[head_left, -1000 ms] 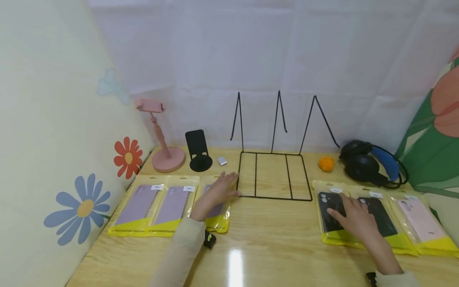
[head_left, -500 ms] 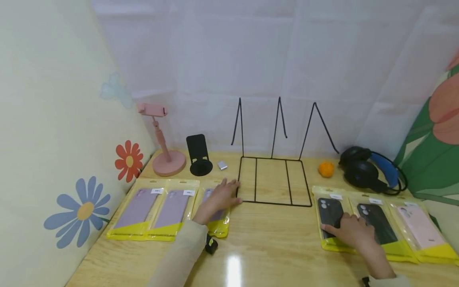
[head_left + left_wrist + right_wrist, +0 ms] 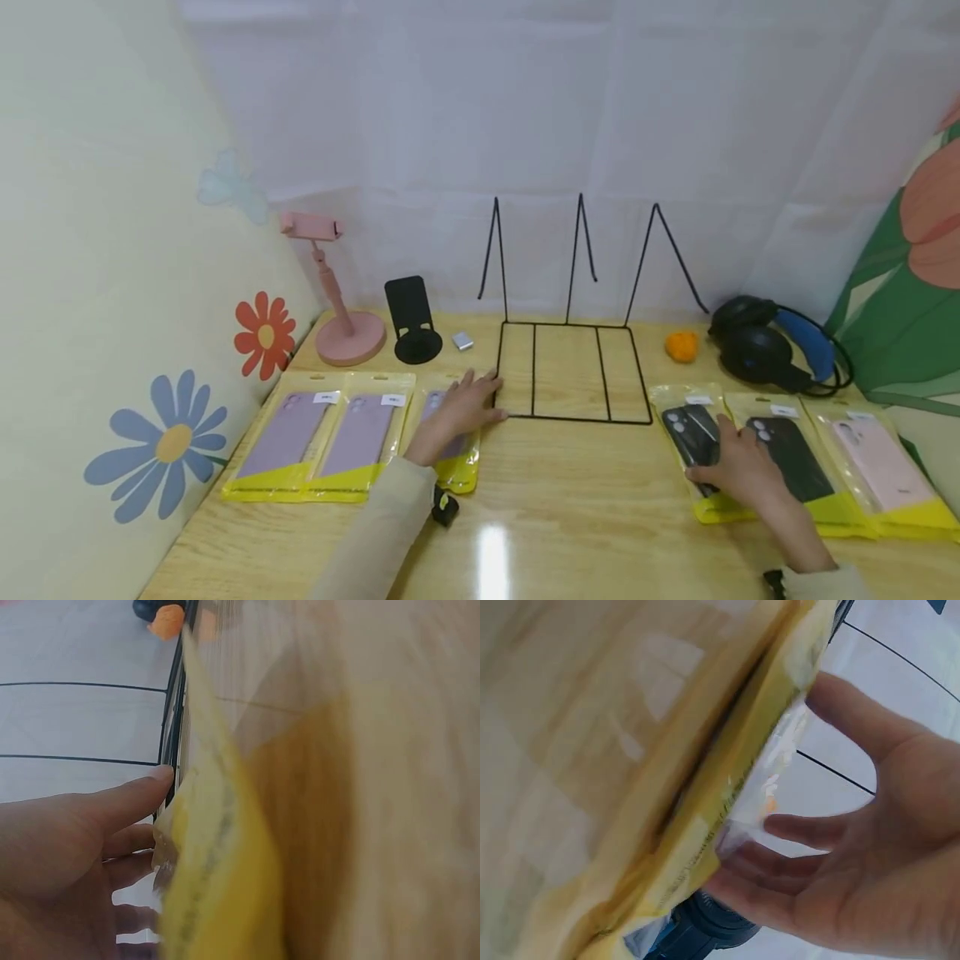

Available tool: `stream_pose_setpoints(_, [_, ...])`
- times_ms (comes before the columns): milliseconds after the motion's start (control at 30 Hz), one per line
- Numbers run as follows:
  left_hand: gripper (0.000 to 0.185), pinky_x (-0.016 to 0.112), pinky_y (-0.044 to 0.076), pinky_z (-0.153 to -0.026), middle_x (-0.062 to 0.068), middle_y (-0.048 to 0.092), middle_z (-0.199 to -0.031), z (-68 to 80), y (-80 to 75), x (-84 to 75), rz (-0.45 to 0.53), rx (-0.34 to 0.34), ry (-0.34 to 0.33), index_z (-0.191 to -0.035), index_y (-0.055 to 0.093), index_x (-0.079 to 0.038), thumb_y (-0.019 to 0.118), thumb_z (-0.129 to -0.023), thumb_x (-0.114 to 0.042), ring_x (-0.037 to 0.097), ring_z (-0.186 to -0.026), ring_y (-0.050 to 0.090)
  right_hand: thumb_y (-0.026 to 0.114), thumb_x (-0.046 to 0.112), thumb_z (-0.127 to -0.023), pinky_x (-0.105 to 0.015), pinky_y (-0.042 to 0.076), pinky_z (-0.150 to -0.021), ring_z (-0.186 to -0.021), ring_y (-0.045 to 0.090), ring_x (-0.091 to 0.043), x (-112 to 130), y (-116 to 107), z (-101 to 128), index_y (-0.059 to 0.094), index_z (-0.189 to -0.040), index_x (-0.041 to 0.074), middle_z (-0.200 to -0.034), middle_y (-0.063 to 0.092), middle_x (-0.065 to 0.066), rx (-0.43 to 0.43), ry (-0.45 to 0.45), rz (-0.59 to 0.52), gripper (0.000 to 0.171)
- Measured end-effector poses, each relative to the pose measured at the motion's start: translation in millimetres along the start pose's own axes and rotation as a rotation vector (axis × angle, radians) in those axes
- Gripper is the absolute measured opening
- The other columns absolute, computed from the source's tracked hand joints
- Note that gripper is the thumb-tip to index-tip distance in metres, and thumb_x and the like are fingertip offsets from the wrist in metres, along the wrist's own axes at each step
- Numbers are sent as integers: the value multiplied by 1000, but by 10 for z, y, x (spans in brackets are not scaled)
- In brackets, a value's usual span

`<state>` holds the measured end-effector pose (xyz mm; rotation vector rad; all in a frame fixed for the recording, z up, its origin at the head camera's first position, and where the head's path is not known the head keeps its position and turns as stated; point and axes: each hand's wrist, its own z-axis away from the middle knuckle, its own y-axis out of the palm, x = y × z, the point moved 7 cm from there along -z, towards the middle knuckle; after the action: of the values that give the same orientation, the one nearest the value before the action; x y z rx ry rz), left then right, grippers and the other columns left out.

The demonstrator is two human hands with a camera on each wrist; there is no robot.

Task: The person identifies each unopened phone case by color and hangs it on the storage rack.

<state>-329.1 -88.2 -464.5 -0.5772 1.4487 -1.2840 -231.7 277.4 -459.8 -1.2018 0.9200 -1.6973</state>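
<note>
On the wooden desk, right side: black phone case packet, nearest of three, its near edge lifted.
Right hand: grasping that packet.
Left hand: released, flat on lilac packet.
Risk: glossy sleeve may slip, perhaps dragging neighbouring black packet.

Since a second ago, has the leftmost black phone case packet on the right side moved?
Yes. The black case packet under the right hand has turned: its top now tilts toward the wire rack, and it overlaps the neighbouring black packet.
</note>
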Motion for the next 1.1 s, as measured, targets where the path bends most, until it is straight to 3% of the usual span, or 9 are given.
stream_pose_setpoints(100, [62,58,15,-113,11,29,-156,-2,-11,-1,-4,3,-1,-146,42,-8,63,-93,-35,43,-143,14,83,47,-70,-67,39,-89,-111,39,-62,-12,-33,-16,15,-145,-14,-124,31,-51,-23,-46,-68,119])
stream_pose_setpoints(200, [63,59,16,-113,11,29,-156,-2,-18,-10,-6,3,5,-146,43,-8,64,-93,-35,44,-143,15,83,40,-74,-68,36,-92,-116,37,-62,-14,-66,-24,13,-148,-9,-134,29,-49,-40,-102,-125,113])
stream_pose_setpoints(433, [64,59,16,-112,11,28,-156,-10,-1,-6,-12,7,11,-146,41,-8,63,-93,-36,44,-143,15,70,9,-86,-67,35,-94,-120,41,-56,86,-269,82,42,-142,-2,-138,41,-36,-207,-300,-230,64])
stream_pose_setpoints(633, [64,60,16,-112,11,28,-156,-12,0,3,-8,3,8,-146,42,-8,63,-93,-36,44,-143,15,68,21,-91,-61,39,-97,-128,43,-45,265,-349,161,51,-140,8,-141,47,-24,-238,-359,-425,53])
stream_pose_setpoints(733, [64,60,16,-112,10,27,-156,-11,-2,0,-11,3,5,-147,41,-8,63,-93,-36,44,-143,14,63,31,-94,-47,48,-91,-115,54,-36,411,-367,220,52,-140,15,-142,49,-16,-244,-378,-504,51])
stream_pose_setpoints(767, [64,60,16,-112,10,27,-157,-11,-1,-1,-15,5,4,-147,41,-9,63,-93,-36,44,-143,14,63,33,-94,-40,51,-82,-103,57,-31,466,-377,247,53,-140,18,-138,53,-14,-256,-387,-527,50])
stream_pose_setpoints(867, [65,60,16,-112,10,27,-157,-11,2,-6,-16,10,6,-147,41,-9,63,-93,-37,44,-143,14,64,31,-93,-30,38,-55,-67,43,-20,654,-427,342,56,-138,22,-119,60,-7,-308,-437,-585,46])
stream_pose_setpoints(967, [65,60,17,-112,10,27,-156,-7,-1,-11,-15,11,10,-147,41,-8,63,-93,-36,45,-143,14,68,20,-91,-28,32,-49,-57,34,-17,855,-509,439,60,-134,20,-97,55,-3,-380,-521,-646,43])
stream_pose_setpoints(1100, [64,60,16,-112,10,27,-156,4,-13,-18,-4,12,7,-147,41,-8,63,-93,-36,45,-143,14,69,5,-88,-27,32,-49,-55,34,-14,1106,-624,547,62,-131,13,-101,57,0,-451,-606,-724,44])
